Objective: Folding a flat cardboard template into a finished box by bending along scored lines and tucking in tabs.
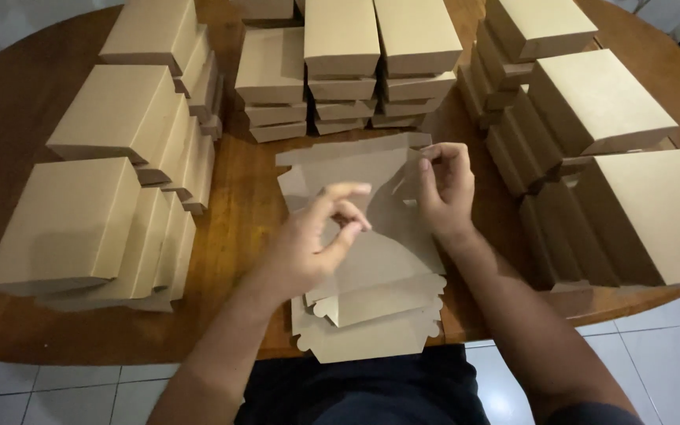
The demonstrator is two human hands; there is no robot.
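Round wooden table (238,181), flat cardboard blank (379,260) at six o'clock: right hand (444,189) pinching its flap, left hand (312,244) half-curled, empty, above it.

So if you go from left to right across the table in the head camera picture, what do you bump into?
Left stacks of folded boxes → left hand → right hand, pinching a flap of the flat cardboard sheets → right stacks of folded boxes.
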